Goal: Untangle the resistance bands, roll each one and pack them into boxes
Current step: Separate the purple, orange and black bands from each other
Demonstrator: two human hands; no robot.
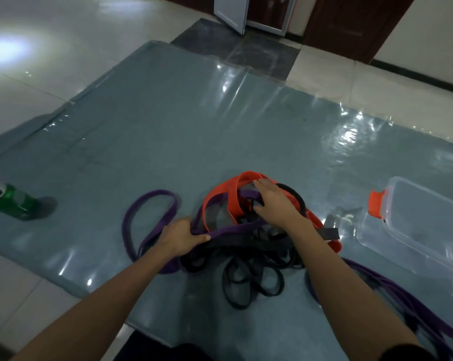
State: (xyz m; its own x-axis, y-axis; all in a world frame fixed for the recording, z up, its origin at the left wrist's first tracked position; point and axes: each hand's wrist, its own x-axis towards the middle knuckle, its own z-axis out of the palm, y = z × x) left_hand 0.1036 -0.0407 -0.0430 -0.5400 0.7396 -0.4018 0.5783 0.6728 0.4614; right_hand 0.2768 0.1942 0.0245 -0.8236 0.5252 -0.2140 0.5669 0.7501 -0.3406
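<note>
Bands (pixel 249 238) lie in one knotted heap on the mat (pixel 181 126), right in front of the seated person. Nearest the person, thin black bands (pixel 246 247) spill out in loose loops toward the mat's near edge. A second purple stretch (pixel 407 300) trails off past the right forearm to the lower right.

The left hand (pixel 180 237) is clenched around the purple band (pixel 230 229), with the thumb on top where that band leaves the heap. Behind the hand the same colour swings out in a wide loop to the left. The right hand (pixel 275 204) rests on top of the heap. Its fingers lie fairly straight across the orange band (pixel 233 201) and the purple under it, and its thumb points down toward the black strands (it looks like a press rather than a clasp, with nothing clearly pinched). The orange band arches up at the far side of the pile, and its other end shows beside the right forearm.

To the right, apart from the heap, a clear box (pixel 402 230) lies on the mat with an orange latch (pixel 376 204) at its near end. Only the mat shows through its walls. Far to the left, near the mat's edge, sits a green can (pixel 12 201) with a silver top.

The mat is grey-blue under a shiny, wrinkled plastic sheet. Pale tiled floor (pixel 51 61) surrounds it, and a dark door (pixel 355 22) stands at the far wall.
</note>
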